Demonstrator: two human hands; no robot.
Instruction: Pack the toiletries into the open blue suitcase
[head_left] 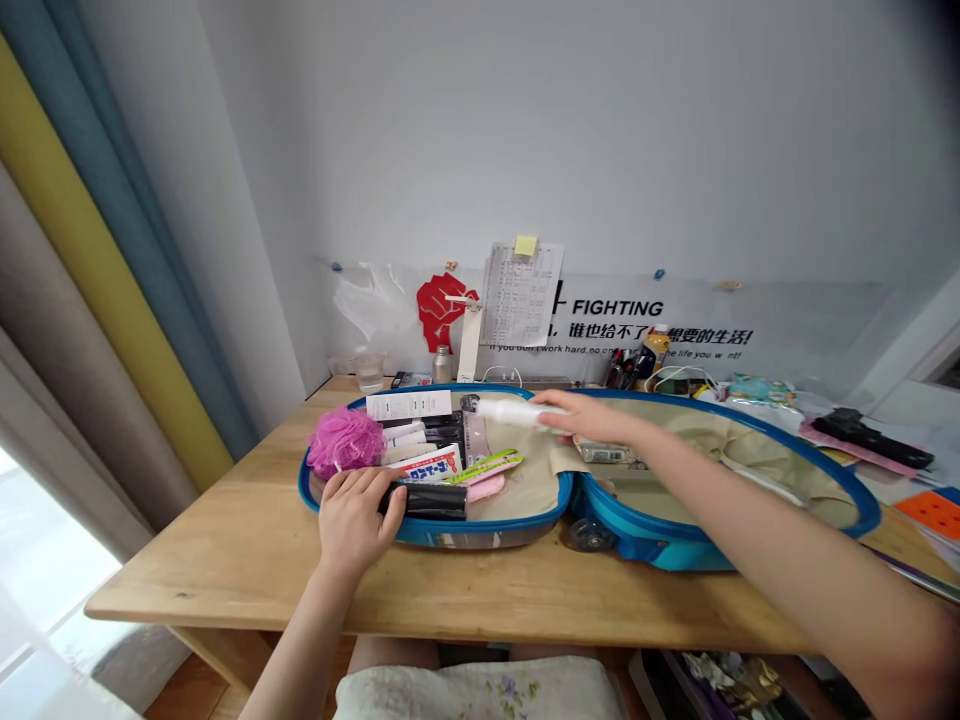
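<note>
An open blue hard-shell suitcase lies spread on the desk. My left hand rests over the near rim of its left half, fingers stretched and thumb apart, beside a black oblong item. Over that half, my right hand grips a white bottle, blurred and held nearly level. Packed at the left are a pink bath puff, a toothpaste box, a white printed box, a green packet and a pink item. A clear item lies in the right half.
The wooden desk carries a clear cup and a small bottle behind the case. A yellow-labelled bottle, cables and a black object stand or lie at right. A suitcase wheel sticks out toward me.
</note>
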